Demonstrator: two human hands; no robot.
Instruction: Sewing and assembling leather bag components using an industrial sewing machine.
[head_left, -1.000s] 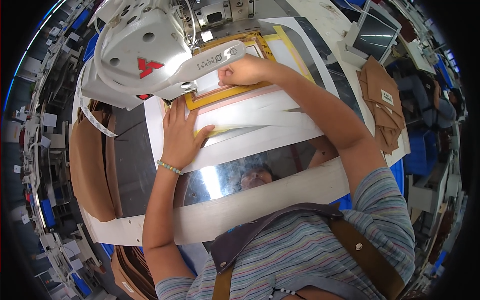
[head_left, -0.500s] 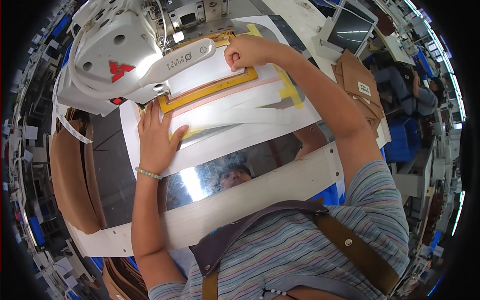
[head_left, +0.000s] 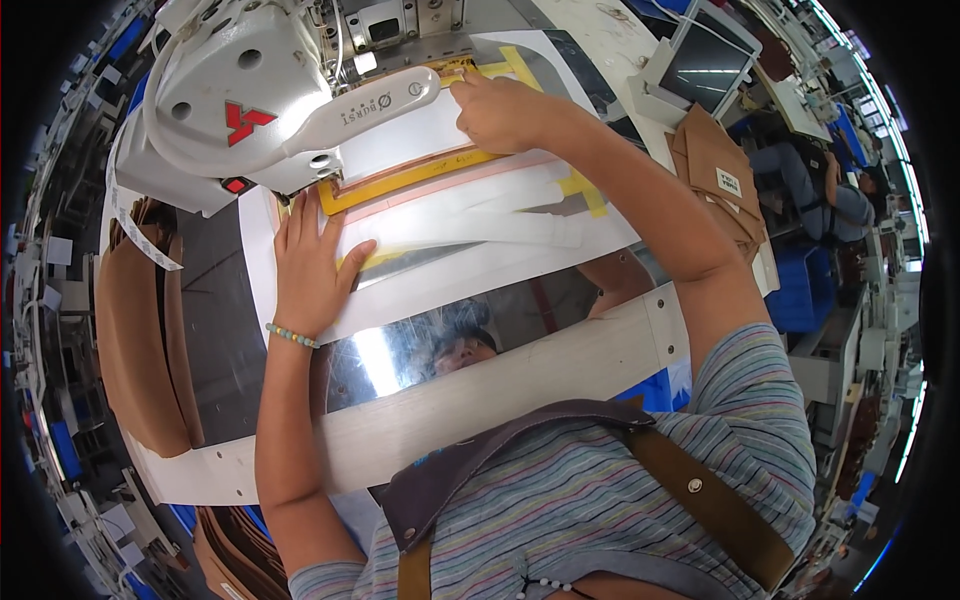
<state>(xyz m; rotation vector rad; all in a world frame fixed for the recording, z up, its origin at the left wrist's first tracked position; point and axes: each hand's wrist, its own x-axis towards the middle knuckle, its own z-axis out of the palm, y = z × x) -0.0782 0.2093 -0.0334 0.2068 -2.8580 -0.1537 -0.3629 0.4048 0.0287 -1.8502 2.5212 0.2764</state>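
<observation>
My left hand (head_left: 305, 275) lies flat with fingers spread on white sheets (head_left: 470, 230), its fingertips beside the machine head (head_left: 250, 85) and the near left corner of a yellow frame (head_left: 385, 184). My right hand (head_left: 500, 110) is closed, fingers curled down at the right end of the frame; what they hold, if anything, is hidden. White paper (head_left: 385, 145) shows inside the frame, and the machine's pale arm (head_left: 360, 110) crosses above it. Yellow strips (head_left: 590, 190) lie on the sheets at the right.
Brown folded pieces (head_left: 150, 340) lie at the left; brown cut pieces (head_left: 715, 160) and a tilted screen (head_left: 700, 65) are on the right. A blue bin (head_left: 800, 285) and a seated co-worker (head_left: 830, 190) are beyond. A pale table edge (head_left: 500, 370) runs before me.
My right hand has moved right and away from me, from inside the frame toward its far right corner. My left hand stays spread in place. The whole view has shifted a little leftward.
</observation>
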